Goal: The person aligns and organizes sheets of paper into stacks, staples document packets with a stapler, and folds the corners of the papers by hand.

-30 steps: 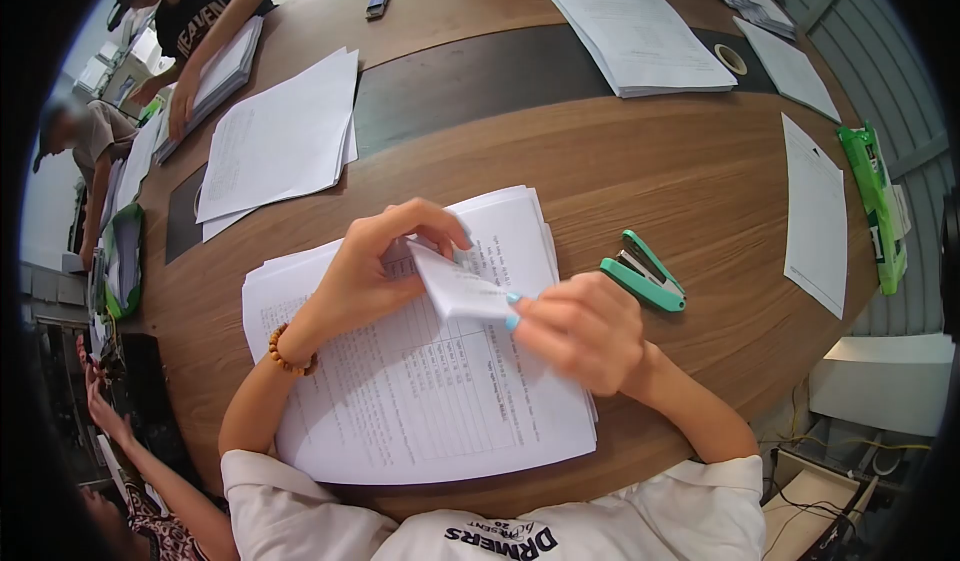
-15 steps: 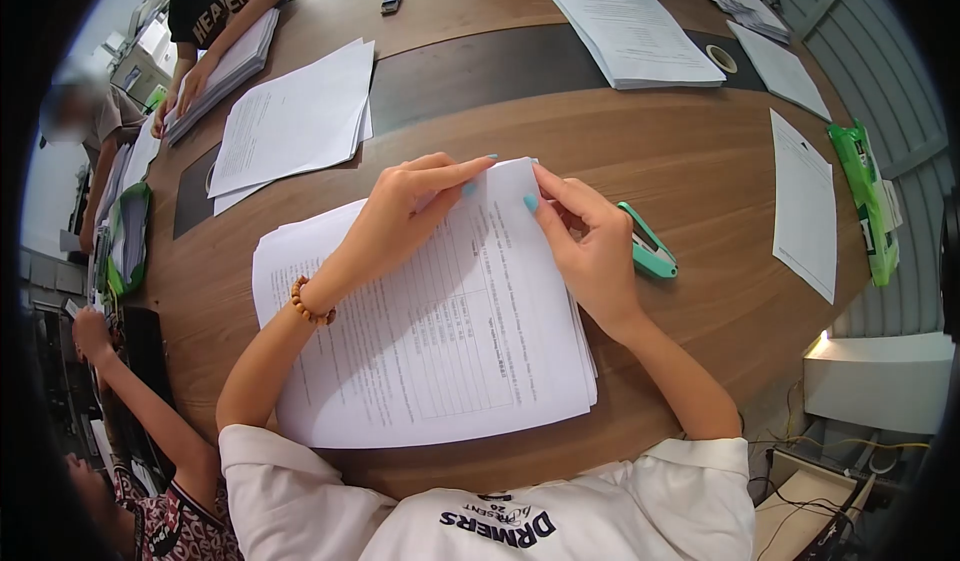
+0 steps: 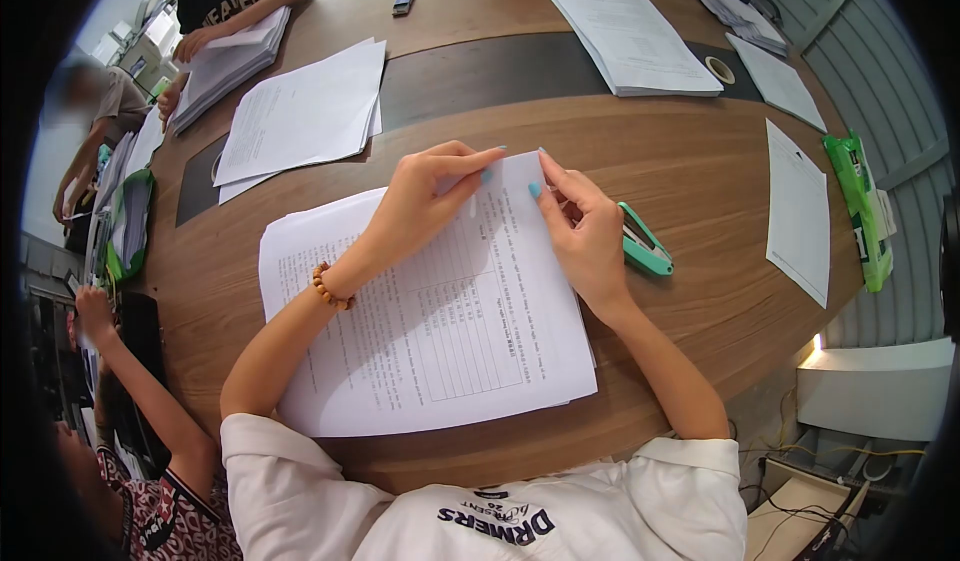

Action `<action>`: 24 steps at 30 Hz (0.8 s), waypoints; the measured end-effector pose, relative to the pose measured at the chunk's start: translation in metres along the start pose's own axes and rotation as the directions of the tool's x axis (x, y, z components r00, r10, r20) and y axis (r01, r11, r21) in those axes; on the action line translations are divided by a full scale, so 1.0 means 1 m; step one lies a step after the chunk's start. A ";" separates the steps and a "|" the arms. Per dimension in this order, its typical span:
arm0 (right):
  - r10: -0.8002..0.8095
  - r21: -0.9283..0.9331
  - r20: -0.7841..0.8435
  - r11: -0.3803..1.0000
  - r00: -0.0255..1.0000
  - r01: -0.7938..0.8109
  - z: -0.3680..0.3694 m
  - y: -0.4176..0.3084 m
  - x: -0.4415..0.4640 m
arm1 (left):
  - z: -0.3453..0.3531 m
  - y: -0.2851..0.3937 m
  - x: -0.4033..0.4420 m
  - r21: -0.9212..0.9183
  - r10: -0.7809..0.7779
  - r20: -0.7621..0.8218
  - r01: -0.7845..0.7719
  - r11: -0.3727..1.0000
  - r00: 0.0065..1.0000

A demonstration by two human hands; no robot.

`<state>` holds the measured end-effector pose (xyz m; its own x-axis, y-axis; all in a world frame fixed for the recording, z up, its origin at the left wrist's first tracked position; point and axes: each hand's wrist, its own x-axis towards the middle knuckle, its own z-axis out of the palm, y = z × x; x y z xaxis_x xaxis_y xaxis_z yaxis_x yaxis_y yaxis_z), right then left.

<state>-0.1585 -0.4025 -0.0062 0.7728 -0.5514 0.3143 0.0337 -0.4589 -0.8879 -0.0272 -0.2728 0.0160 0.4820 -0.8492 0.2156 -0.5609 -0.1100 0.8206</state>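
Observation:
A stack of printed paper sheets [image 3: 450, 331] lies in front of me, its text running sideways. My left hand [image 3: 432, 196] reaches over the stack and pinches its far edge between thumb and index finger. At the far right corner, my right hand [image 3: 588, 236] grips the sheets with thumb and fingers. A narrow strip of paper shows between the two hands. Just beside my right hand, a green stapler [image 3: 648, 246] rests on the wooden table [image 3: 700, 181].
Another paper pile [image 3: 300, 111] lies farther left, and a thick stack [image 3: 630, 41] lies at the far side near a tape roll [image 3: 719, 70]. A single sheet [image 3: 798, 211] and a green packet [image 3: 860, 211] are on the right. Other people work at the left.
Both hands keep their hold at the far edge of the paper stack, with only slight finger shifts. The view has shifted a little. The person at far left has moved their hand on papers.

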 end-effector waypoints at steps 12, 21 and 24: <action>0.041 0.061 -0.013 0.997 0.999 -0.040 0.003 0.002 0.003 | 0.001 0.000 0.002 -0.033 -0.016 -0.017 0.015 0.999 1.000; 0.125 0.163 -0.042 0.980 0.991 -0.117 0.005 0.004 0.003 | 0.002 -0.002 0.004 -0.022 0.007 -0.027 -0.007 1.000 1.000; 0.092 0.140 -0.043 0.986 0.995 -0.085 0.005 0.005 0.004 | 0.002 0.001 0.004 -0.029 -0.011 -0.029 0.010 1.000 1.000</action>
<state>-0.1525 -0.4036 -0.0109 0.7447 -0.6205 0.2458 0.0568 -0.3081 -0.9496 -0.0271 -0.2779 0.0161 0.5073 -0.8328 0.2215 -0.5361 -0.1038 0.8377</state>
